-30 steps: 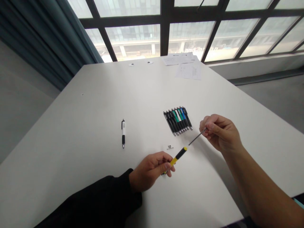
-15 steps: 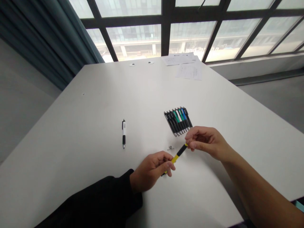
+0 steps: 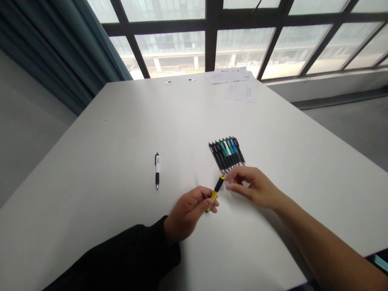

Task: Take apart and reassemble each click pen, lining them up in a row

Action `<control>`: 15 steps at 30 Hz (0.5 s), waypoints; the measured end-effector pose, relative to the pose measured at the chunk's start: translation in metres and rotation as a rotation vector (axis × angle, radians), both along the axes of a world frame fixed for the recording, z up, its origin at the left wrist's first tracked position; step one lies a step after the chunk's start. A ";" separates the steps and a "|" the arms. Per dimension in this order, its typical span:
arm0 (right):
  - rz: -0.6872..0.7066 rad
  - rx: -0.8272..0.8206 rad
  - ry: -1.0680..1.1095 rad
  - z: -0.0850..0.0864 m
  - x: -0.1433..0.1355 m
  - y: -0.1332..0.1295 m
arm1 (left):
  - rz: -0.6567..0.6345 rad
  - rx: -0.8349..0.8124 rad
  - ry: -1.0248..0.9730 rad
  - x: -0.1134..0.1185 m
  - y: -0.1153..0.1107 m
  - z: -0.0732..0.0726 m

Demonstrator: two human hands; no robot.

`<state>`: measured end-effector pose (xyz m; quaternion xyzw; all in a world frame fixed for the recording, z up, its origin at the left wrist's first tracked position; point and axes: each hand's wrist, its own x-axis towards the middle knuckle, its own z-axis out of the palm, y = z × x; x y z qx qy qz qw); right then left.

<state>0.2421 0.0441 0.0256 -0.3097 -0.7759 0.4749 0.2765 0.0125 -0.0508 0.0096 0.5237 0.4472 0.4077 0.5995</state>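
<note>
My left hand (image 3: 194, 208) is closed around a yellow pen (image 3: 214, 196) with a black grip. The pen slants upward, its grip end pointing away from me and showing a yellow rim with no silver cone on it. Close beside that end is my right hand (image 3: 253, 186), thumb and forefinger apart, with nothing visible between them. Just behind my right hand lies a row of several pens (image 3: 227, 155) with black, green, white and blue barrels, side by side. A white pen (image 3: 157, 169) with a black grip lies alone to the left.
All this is on a large white table (image 3: 127, 137). Printed papers (image 3: 241, 91) lie at its far right end, near the window. Two small oval fittings (image 3: 192, 80) sit along the far edge. A blue-grey curtain (image 3: 66, 48) hangs at the left.
My right hand has come away from the pen's grip end and shifted left. My left hand has tilted the pen more upright and drawn it left. The small metal parts on the table are now hidden.
</note>
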 end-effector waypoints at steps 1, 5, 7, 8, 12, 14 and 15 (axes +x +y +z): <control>0.027 0.097 -0.126 -0.002 -0.003 -0.001 | 0.040 0.016 -0.013 -0.001 0.001 0.000; 0.135 0.302 -0.386 -0.009 -0.014 -0.005 | 0.143 0.049 -0.036 -0.003 0.003 -0.002; 0.150 0.337 -0.424 -0.010 -0.016 -0.006 | 0.137 0.052 -0.032 -0.003 0.003 -0.002; 0.167 0.349 -0.428 -0.010 -0.016 -0.006 | 0.128 0.052 -0.025 -0.003 0.003 -0.002; 0.178 0.259 -0.347 -0.001 -0.006 -0.004 | 0.101 0.085 0.038 -0.004 0.002 -0.003; 0.077 0.157 -0.225 0.005 0.003 -0.002 | 0.089 0.136 0.117 -0.004 0.001 -0.003; 0.022 0.100 -0.141 0.008 0.007 -0.001 | 0.079 0.169 0.170 -0.005 0.000 -0.003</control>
